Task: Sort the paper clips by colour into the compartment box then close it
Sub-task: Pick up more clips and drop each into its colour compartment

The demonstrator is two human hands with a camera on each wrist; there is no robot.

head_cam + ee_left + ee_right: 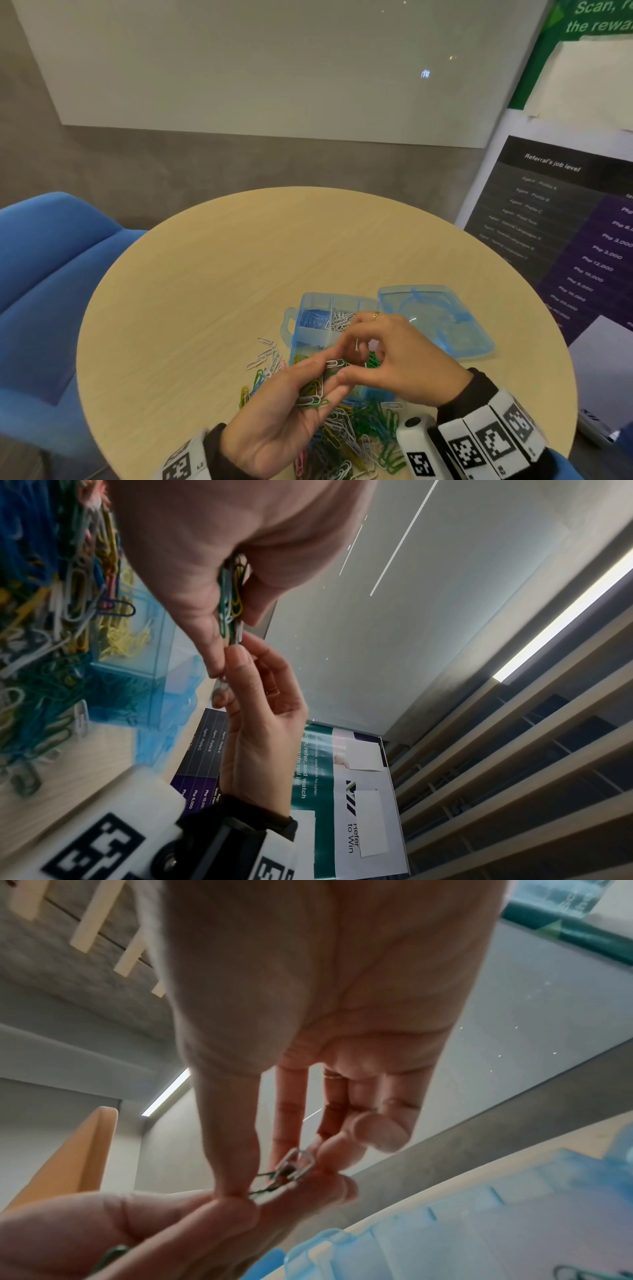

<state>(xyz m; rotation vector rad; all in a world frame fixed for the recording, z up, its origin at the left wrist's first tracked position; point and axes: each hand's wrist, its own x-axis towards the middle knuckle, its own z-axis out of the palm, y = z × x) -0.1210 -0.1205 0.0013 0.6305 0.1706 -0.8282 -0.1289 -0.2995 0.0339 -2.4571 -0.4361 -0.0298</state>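
Observation:
Above the near end of the translucent blue compartment box (342,303), my left hand (334,371) lies palm up and grips a bunch of green, white and yellow paper clips (313,390). My right hand (347,359) pinches a white paper clip (334,364) at the tip of that bunch. The right wrist view shows this white clip (296,1164) between thumb and forefinger, hooked with a green clip (265,1194). The box holds blue clips (313,318) and white clips (340,318) in separate far compartments. Its lid (435,318) lies open to the right. A mixed pile of clips (356,435) lies near me.
The round wooden table (205,274) carries a small cluster of white clips (267,353) left of the box. A blue chair (51,274) stands at the left. A printed poster (565,222) leans at the right, close to the table edge.

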